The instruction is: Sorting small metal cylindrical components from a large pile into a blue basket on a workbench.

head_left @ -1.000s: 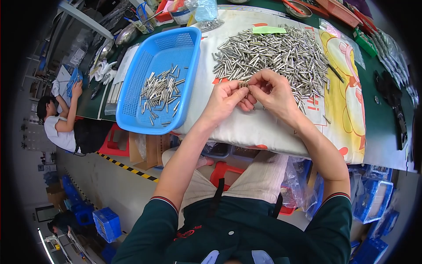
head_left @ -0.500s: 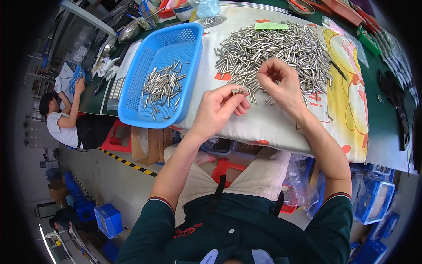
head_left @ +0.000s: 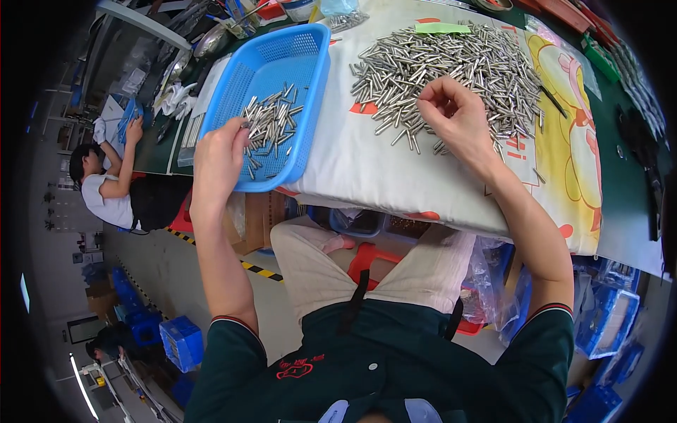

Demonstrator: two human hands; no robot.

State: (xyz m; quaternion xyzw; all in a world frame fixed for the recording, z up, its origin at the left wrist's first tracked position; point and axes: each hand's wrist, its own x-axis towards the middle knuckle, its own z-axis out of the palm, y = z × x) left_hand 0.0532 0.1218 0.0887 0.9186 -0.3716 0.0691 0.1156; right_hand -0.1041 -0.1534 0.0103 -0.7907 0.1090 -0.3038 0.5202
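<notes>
My left hand (head_left: 220, 163) is over the near left rim of the blue plastic basket (head_left: 315, 106), fingers closed. A bit of metal shows at its fingertips beside the loose metal pins (head_left: 276, 118) in the basket. Over the near part of a large heap of short, silvery metal pins (head_left: 451, 63), my right hand (head_left: 458, 120) is curled, thumb and forefinger meeting in a ring. Whatever may be between those fingertips is too small or hidden to make out.
The heap lies on a pale printed cloth (head_left: 338, 151) with a yellow cartoon pattern. A green paper strip (head_left: 443, 28) rests on the heap, and a dark pen-like tool (head_left: 553, 101) lies at its right. Beyond the basket are white gloves (head_left: 175, 100). Another person (head_left: 106, 194) works at far left.
My left hand has moved left, from the cloth's front edge to the basket, carrying several pins. The right hand stays over the heap, fingers still curled. The view has shifted slightly.
</notes>
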